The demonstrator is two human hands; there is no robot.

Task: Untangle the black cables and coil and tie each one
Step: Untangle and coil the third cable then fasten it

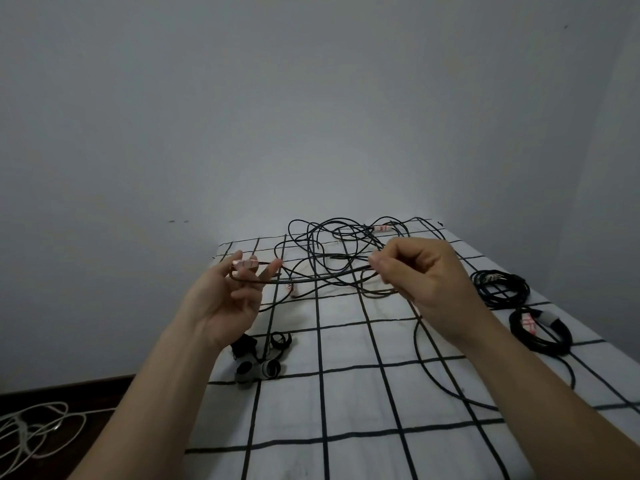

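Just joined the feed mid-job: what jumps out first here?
The left hand and right hand hold one black cable stretched between them at centre. Behind it, a tangle of black cables sprawls at the far end of the checked sheet. A far coil and a near coil lie at the sheet's right edge.

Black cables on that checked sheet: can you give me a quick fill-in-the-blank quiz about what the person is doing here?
1. The left hand and right hand hold up one stretch of cable coloured ____.
2. Counting the far coil and the near coil, coiled cables at the right edge of the sheet number ____.
3. The loose cable on the floor is coloured ____.
4. The spare straps lie nearest the ____ hand.
Missing words: black; two; white; left.
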